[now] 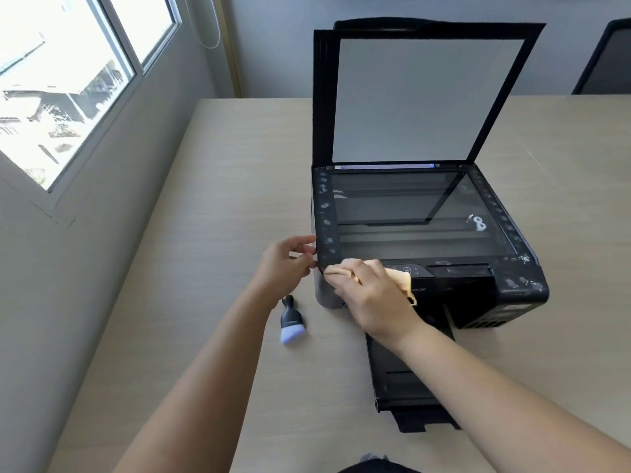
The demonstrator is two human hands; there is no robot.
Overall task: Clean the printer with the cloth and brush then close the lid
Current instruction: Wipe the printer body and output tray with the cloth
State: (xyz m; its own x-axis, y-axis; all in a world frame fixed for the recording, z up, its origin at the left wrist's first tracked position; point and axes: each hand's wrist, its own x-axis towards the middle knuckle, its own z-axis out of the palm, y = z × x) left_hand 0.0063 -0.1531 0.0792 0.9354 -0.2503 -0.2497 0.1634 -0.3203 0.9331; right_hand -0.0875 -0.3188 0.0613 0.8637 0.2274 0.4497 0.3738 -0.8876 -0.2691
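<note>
A black printer (512,288) stands on the table with its lid (426,97) raised upright and the scanner glass (409,213) showing. Pale smudges dot the frame around the glass. My right hand (372,295) presses a beige cloth (403,279) onto the printer's front left corner, near the control panel. My left hand (286,264) rests its fingertips on the printer's left front edge and holds nothing. A small black brush with pale bristles (291,324) lies on the table just left of the printer, below my left hand.
The light wooden table (222,199) runs to a wall with a window (68,80) at the left. The printer's paper tray (406,380) sticks out toward me under my right arm. A dark chair back (607,59) stands at the far right.
</note>
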